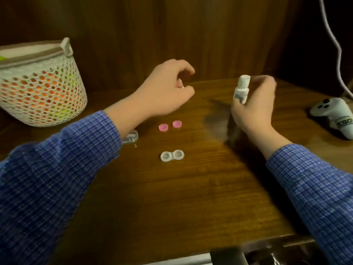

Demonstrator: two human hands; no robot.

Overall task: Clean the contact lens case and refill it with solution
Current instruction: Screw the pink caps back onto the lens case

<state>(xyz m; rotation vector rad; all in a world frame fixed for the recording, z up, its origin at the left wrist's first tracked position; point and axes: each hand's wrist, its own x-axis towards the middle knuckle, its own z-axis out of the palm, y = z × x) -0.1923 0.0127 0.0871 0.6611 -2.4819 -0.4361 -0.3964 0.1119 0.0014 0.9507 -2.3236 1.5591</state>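
Gripping bottle (241,89), right hand (252,109); case (172,155) apart

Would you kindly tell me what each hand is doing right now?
Left hand: loosely curled, holding nothing visible.
Right hand: holding the small white bottle.

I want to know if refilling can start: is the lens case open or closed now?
Open. The lens case lies on the table with both wells uncovered, and its two pink caps lie apart from it, farther back.
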